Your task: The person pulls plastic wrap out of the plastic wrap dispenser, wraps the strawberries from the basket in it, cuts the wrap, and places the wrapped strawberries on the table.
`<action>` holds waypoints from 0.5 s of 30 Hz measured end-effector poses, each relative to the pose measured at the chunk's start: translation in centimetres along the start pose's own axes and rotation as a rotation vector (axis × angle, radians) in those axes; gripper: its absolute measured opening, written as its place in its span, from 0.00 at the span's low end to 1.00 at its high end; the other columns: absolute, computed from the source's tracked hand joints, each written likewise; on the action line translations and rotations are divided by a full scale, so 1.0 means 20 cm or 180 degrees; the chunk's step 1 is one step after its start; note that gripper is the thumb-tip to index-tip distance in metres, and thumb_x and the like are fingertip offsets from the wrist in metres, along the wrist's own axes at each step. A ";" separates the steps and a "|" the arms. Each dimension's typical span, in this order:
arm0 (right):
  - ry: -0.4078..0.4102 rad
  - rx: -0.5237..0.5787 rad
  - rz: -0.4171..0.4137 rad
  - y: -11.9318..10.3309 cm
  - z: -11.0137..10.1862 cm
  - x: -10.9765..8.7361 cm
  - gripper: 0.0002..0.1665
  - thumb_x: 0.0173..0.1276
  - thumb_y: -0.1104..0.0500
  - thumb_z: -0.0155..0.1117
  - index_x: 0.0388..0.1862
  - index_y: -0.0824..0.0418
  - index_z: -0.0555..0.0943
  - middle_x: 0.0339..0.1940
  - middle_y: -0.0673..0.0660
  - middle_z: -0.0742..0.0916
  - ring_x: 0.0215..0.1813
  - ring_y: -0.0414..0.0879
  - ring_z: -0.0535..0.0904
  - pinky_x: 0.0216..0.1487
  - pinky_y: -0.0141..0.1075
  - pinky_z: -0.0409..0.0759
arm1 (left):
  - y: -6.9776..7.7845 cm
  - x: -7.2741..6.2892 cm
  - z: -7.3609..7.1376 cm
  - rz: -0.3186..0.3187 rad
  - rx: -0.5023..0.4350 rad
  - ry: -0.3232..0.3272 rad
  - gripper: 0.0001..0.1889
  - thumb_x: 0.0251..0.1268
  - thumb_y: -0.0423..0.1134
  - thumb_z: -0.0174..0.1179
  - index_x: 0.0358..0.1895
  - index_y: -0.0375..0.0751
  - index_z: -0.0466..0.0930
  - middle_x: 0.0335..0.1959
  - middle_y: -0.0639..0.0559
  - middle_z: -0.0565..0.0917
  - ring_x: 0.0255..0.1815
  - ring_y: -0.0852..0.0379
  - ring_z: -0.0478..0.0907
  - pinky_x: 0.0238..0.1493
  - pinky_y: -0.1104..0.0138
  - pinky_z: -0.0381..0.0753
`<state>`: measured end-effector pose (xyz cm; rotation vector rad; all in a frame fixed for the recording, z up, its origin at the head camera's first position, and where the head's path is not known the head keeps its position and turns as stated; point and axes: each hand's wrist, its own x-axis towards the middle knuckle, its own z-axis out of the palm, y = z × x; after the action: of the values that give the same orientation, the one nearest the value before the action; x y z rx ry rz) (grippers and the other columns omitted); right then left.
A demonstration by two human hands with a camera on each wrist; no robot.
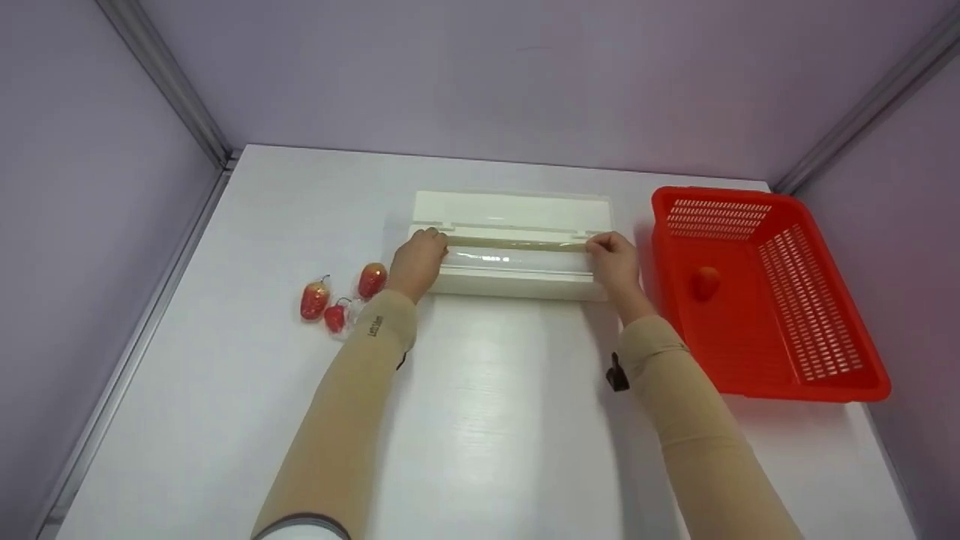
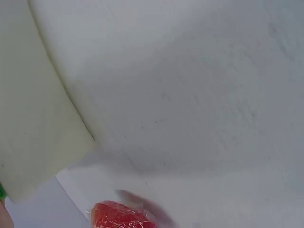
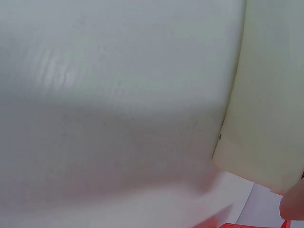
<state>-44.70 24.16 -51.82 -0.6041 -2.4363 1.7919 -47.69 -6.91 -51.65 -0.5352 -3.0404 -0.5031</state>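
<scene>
A long white cling film dispenser [image 1: 517, 287] lies on the table, its lid [image 1: 510, 209] raised at the back. Across its opening stretches shiny clear cling film [image 1: 487, 259] with a yellowish strip along the far side. My left hand [image 1: 420, 261] pinches the film at the left end, and my right hand [image 1: 616, 264] pinches it at the right end. Only a sliver of the right hand's fingers [image 3: 293, 204] shows in the right wrist view. In the left wrist view, the dispenser's end [image 2: 42, 109] stands near a film-wrapped red fruit [image 2: 118, 216].
Left of the dispenser lie three film-wrapped red-yellow fruits: one [image 1: 315, 300] farthest left, a small one [image 1: 335, 319] and one [image 1: 373, 280] close to the left hand. A red plastic basket [image 1: 817, 307] stands at the right with one fruit [image 1: 706, 283] inside. Walls enclose the table's back and sides.
</scene>
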 end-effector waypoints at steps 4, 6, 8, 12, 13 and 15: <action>-0.0073 -0.0112 -0.0157 -0.02 -0.01 0.00 0.05 0.68 0.60 0.56 0.41 0.59 0.76 0.36 0.50 0.78 0.40 0.44 0.70 0.41 0.28 0.72 | -0.01 0.00 -0.03 -0.0143 -0.0349 0.0003 0.09 0.69 0.37 0.49 0.45 0.39 0.76 0.44 0.46 0.80 0.50 0.49 0.77 0.55 0.60 0.76; -0.0089 -0.0174 -0.0266 -0.02 -0.01 -0.01 0.07 0.68 0.61 0.55 0.43 0.62 0.76 0.38 0.52 0.79 0.41 0.44 0.71 0.42 0.28 0.72 | 0.00 0.00 -0.05 -0.0247 -0.0490 0.0020 0.09 0.70 0.37 0.48 0.43 0.40 0.76 0.43 0.46 0.81 0.48 0.50 0.78 0.54 0.61 0.76; -0.0088 -0.0235 -0.0356 -0.03 -0.02 -0.02 0.07 0.68 0.61 0.54 0.43 0.62 0.76 0.39 0.53 0.79 0.42 0.44 0.71 0.43 0.27 0.72 | 0.01 0.00 -0.07 -0.0314 -0.0583 0.0040 0.09 0.70 0.38 0.48 0.43 0.40 0.77 0.42 0.47 0.82 0.48 0.50 0.78 0.53 0.60 0.76; -0.0042 -0.0295 -0.0485 -0.06 -0.03 -0.04 0.08 0.68 0.62 0.54 0.43 0.63 0.76 0.41 0.55 0.80 0.42 0.43 0.71 0.45 0.27 0.72 | 0.04 -0.01 -0.13 -0.0389 -0.0737 0.0162 0.10 0.69 0.39 0.50 0.45 0.40 0.79 0.42 0.47 0.82 0.49 0.51 0.78 0.53 0.61 0.76; -0.0013 -0.0292 -0.0518 -0.07 -0.04 -0.05 0.08 0.68 0.62 0.55 0.43 0.64 0.76 0.40 0.54 0.80 0.41 0.43 0.71 0.45 0.26 0.72 | 0.05 -0.02 -0.14 -0.0388 -0.0786 0.0220 0.10 0.68 0.39 0.51 0.44 0.40 0.80 0.43 0.47 0.83 0.49 0.51 0.79 0.53 0.61 0.76; 0.0030 -0.0253 -0.0558 -0.09 -0.04 -0.05 0.08 0.67 0.63 0.55 0.42 0.66 0.77 0.36 0.53 0.80 0.40 0.42 0.71 0.43 0.26 0.72 | 0.07 -0.02 -0.17 -0.0380 -0.0855 0.0325 0.10 0.67 0.39 0.52 0.44 0.40 0.81 0.43 0.47 0.83 0.49 0.51 0.79 0.53 0.62 0.77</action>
<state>-44.00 24.07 -49.69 -0.3887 -2.4775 1.6294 -46.98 -6.96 -48.08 -0.3217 -2.9358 -0.9222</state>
